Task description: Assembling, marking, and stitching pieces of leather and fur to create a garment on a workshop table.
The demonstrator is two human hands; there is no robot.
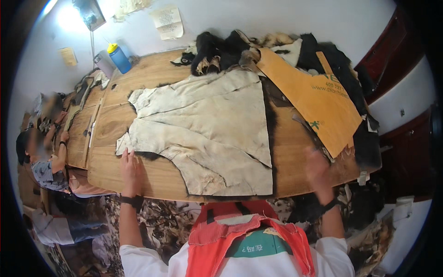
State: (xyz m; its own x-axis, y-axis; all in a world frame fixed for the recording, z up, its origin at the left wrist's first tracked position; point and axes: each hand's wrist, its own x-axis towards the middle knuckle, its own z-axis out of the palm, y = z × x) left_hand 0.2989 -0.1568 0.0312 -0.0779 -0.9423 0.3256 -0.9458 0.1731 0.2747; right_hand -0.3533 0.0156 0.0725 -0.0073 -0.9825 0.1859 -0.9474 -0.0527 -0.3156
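At nine o'clock from the pale hide (203,124), a co-worker (50,164) is reaching toward the wooden table (290,171). A blue bottle (120,60) is standing at half past ten. At eight, your left hand (132,174) is resting its fingertips on the hide's edge — I can't tell whether they're pinching it. The hide is lying mid-table. At four, your right hand (317,168) is showing blurred near an orange card (318,101) — its grip I can't tell.

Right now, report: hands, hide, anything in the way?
Left fingers at left edge of pale hide; right hand blurred, off it. Hide spread on wooden table. Yellow sheet right, dark furs beyond.
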